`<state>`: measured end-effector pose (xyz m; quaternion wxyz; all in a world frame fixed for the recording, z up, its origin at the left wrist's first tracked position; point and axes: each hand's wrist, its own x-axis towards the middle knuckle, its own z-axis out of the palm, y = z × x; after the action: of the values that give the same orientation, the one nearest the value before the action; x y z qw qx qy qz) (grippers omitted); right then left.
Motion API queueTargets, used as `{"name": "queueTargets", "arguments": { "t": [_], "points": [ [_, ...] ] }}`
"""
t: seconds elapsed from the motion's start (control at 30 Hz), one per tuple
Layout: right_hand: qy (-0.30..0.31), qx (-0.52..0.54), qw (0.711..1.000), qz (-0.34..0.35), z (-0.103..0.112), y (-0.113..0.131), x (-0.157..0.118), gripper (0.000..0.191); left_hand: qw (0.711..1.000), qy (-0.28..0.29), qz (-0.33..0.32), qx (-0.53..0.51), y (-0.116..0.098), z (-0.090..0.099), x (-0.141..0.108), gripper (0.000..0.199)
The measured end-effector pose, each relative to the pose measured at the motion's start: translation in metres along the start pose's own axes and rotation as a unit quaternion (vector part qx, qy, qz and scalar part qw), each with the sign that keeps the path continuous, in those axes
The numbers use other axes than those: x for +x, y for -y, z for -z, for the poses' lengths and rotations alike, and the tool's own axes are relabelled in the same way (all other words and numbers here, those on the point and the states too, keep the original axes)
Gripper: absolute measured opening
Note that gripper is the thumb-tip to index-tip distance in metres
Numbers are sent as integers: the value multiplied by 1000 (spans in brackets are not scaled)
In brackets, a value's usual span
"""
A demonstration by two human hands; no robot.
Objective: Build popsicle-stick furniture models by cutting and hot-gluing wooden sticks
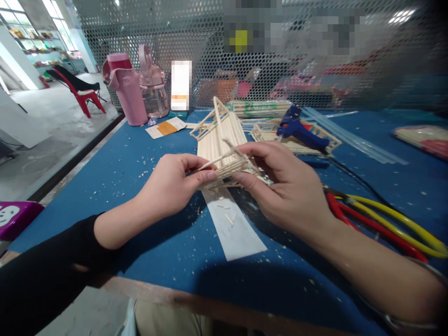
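Both hands meet over the middle of the blue table, around a small model of thin pale wooden sticks point(229, 170). My left hand point(175, 179) pinches its left end between thumb and forefinger. On the other side, my right hand point(285, 179) grips the right end, its fingers around crossing sticks. Just behind stands a larger stick structure point(219, 135) with a slanted plank-like face and an open frame at its left. Beneath the hands lies a white paper strip point(234, 233) bearing small stick scraps. The fingers partly hide the held piece.
A blue glue gun point(303, 133) rests on stick frames at the right, its black cable trailing forward. Red-and-yellow-handled pliers point(378, 226) lie nearer. Clear glue sticks point(353, 135), wrapped sticks point(261, 108), a pink bottle point(129, 93) and a clear bottle point(154, 93) are behind, before a perforated screen point(115, 28).
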<state>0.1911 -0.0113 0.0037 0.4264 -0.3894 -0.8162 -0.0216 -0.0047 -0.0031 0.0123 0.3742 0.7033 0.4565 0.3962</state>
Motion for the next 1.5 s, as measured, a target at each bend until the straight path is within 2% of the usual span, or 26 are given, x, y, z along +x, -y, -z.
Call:
{"name": "queueTargets", "arguments": {
  "t": [0.13,0.3,0.43,0.5,0.57,0.73,0.8,0.9,0.97,1.03,1.1,1.13,1.2,1.23,1.3,1.37,1.43,1.5],
  "points": [
    [-3,0,1000,-2,0,-1,0,23,1000,11,-15,10,1,2,2,10],
    [0,-14,1000,10,-1,-1,-1,24,1000,23,2,3,2,2,2,16],
    [-44,-31,998,18,-1,1,-1,47,998,31,-14,45,0,6,6,19],
    [-42,-30,999,13,1,0,0,52,997,40,-18,66,-6,10,12,20],
    [-26,-26,999,10,2,-2,3,46,991,61,-17,115,-16,16,22,21],
    [-38,19,998,-48,-2,-13,8,44,961,85,-38,259,-46,28,44,17],
    [-24,19,998,-50,-9,-17,7,46,945,97,-38,310,-49,31,46,14],
    [31,-12,998,-49,-19,-21,5,39,929,121,-22,350,-40,28,41,13],
    [73,-23,995,-61,-23,-22,2,40,933,139,-9,332,-29,23,36,16],
    [89,-20,993,-69,-21,-21,-1,52,949,124,3,291,-20,17,31,18],
    [60,-20,996,-57,-15,-17,-2,65,959,104,7,262,-13,11,27,19],
    [26,-29,999,-37,-11,-15,-2,67,962,96,5,255,-12,9,25,19],
    [-40,-68,997,19,-1,-9,2,58,964,87,0,250,-10,6,24,19],
    [-52,-90,993,53,3,-7,6,49,964,85,-4,251,-10,5,23,18],
    [-14,-116,986,118,9,-3,16,33,964,84,-8,253,-10,4,23,17],
    [76,-106,980,151,10,-2,27,31,965,82,-5,251,-9,4,23,18],
    [139,-79,977,141,7,-2,36,40,966,78,-3,245,-7,4,23,21],
    [154,-58,981,105,1,-2,39,43,967,77,-3,242,-6,4,23,20]
  ]
}}
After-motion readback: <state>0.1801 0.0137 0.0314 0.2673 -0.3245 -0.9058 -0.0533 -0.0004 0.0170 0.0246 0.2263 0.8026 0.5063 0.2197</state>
